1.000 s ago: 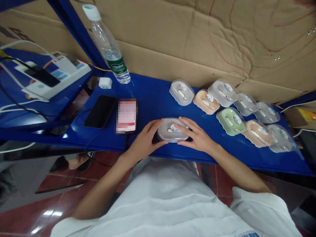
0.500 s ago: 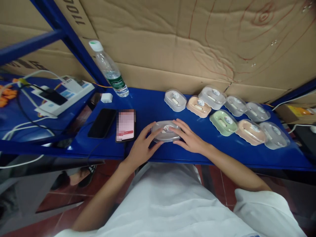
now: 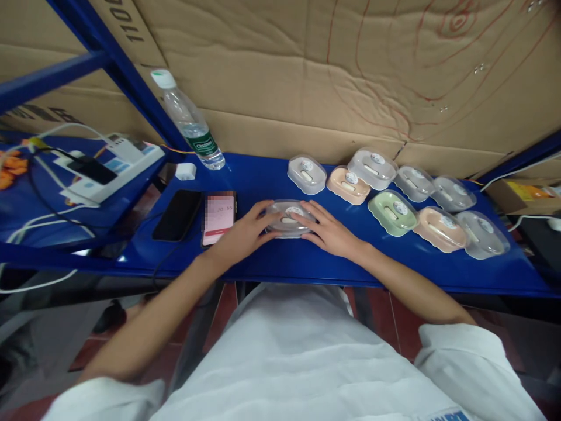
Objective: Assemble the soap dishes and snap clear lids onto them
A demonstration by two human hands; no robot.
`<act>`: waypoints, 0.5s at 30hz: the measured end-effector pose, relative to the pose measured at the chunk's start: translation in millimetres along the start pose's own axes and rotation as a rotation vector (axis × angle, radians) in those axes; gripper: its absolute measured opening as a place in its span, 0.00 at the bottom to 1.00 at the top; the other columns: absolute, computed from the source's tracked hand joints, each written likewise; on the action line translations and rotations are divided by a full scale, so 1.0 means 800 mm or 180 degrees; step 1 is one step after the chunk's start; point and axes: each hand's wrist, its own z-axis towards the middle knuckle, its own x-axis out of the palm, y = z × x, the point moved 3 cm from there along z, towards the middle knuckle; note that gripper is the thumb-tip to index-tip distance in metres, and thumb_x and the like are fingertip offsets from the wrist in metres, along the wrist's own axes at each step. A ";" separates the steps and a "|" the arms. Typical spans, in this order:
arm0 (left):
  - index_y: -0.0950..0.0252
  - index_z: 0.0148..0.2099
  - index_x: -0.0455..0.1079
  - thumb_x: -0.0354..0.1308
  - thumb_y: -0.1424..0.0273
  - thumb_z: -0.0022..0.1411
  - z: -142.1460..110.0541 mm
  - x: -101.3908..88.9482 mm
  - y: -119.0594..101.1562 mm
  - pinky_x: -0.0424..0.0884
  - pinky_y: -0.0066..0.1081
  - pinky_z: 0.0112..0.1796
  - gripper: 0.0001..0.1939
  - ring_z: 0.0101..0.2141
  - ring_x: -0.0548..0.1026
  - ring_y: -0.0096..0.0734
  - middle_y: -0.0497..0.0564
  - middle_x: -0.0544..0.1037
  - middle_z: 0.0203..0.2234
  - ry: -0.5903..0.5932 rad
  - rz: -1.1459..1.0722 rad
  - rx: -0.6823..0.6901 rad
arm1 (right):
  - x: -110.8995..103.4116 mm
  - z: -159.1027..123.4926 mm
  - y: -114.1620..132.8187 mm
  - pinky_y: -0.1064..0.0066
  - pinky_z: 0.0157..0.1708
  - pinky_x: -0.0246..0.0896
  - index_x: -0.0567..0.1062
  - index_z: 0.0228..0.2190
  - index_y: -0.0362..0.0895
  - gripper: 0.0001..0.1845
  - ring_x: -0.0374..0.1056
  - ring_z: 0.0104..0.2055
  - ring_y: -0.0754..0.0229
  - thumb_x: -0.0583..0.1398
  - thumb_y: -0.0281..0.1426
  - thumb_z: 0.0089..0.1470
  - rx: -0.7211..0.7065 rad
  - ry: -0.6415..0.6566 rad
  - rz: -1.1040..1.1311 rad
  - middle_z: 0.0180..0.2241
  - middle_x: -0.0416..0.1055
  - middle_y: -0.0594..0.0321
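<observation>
A grey soap dish with a clear lid lies on the blue shelf right in front of me. My left hand grips its left end, with fingers along the back edge and over the lid and the thumb at the front. From the other side my right hand holds the right end, one finger resting on top of the lid near the round sticker. The palms hide both ends of the dish. Several similar dishes, among them a green one and a peach one, sit to the right.
Left of my hands lie a lit phone and a dark phone. Behind them stand a water bottle and a white charger. A power strip with cables is at far left. Cardboard walls the back.
My left forearm has swung outward and lower, and the left hand now wraps the dish more from the side. The view has shifted slightly. Both hands stay on the soap dish.
</observation>
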 end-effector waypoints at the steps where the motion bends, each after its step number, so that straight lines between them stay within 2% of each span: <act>1: 0.56 0.68 0.71 0.61 0.60 0.76 0.013 -0.004 0.009 0.72 0.56 0.66 0.22 0.65 0.74 0.55 0.61 0.67 0.68 0.0143 0.0070 0.0058 | -0.002 0.007 -0.004 0.36 0.77 0.51 0.60 0.76 0.52 0.33 0.47 0.82 0.43 0.57 0.37 0.76 0.0022 0.0045 -0.0059 0.79 0.52 0.47; 4: 0.56 0.67 0.72 0.62 0.60 0.74 0.054 -0.019 0.035 0.78 0.53 0.60 0.22 0.58 0.80 0.53 0.61 0.70 0.65 0.0589 0.0194 0.0098 | -0.004 0.025 -0.014 0.36 0.75 0.55 0.60 0.76 0.49 0.34 0.49 0.81 0.38 0.58 0.38 0.75 0.0128 0.0115 -0.0200 0.78 0.53 0.43; 7: 0.58 0.67 0.71 0.64 0.60 0.72 0.080 -0.031 0.055 0.80 0.49 0.56 0.24 0.53 0.82 0.49 0.60 0.70 0.64 0.0847 0.0314 0.0075 | 0.003 0.031 -0.021 0.34 0.75 0.54 0.58 0.77 0.47 0.37 0.45 0.82 0.34 0.59 0.39 0.74 0.0259 -0.0070 -0.0204 0.79 0.50 0.41; 9: 0.58 0.66 0.72 0.64 0.60 0.72 0.085 -0.036 0.062 0.80 0.48 0.56 0.24 0.52 0.82 0.48 0.60 0.69 0.65 0.0930 0.0311 0.0070 | 0.011 0.027 -0.023 0.33 0.75 0.53 0.55 0.78 0.48 0.37 0.43 0.82 0.36 0.58 0.38 0.75 0.0272 -0.0186 -0.0116 0.79 0.48 0.43; 13: 0.58 0.64 0.74 0.63 0.56 0.73 0.078 -0.043 0.069 0.77 0.49 0.61 0.22 0.57 0.79 0.48 0.59 0.68 0.67 0.0901 -0.0007 0.0129 | 0.022 0.021 -0.023 0.37 0.75 0.56 0.58 0.77 0.51 0.32 0.49 0.81 0.40 0.53 0.37 0.78 0.0227 -0.0297 -0.0007 0.78 0.52 0.44; 15: 0.59 0.63 0.75 0.62 0.53 0.74 0.074 -0.045 0.072 0.75 0.50 0.64 0.23 0.60 0.78 0.49 0.60 0.69 0.67 0.0866 -0.0156 0.0135 | 0.022 0.022 -0.023 0.38 0.75 0.56 0.57 0.77 0.51 0.32 0.48 0.81 0.41 0.53 0.37 0.78 0.0217 -0.0337 0.0017 0.78 0.52 0.45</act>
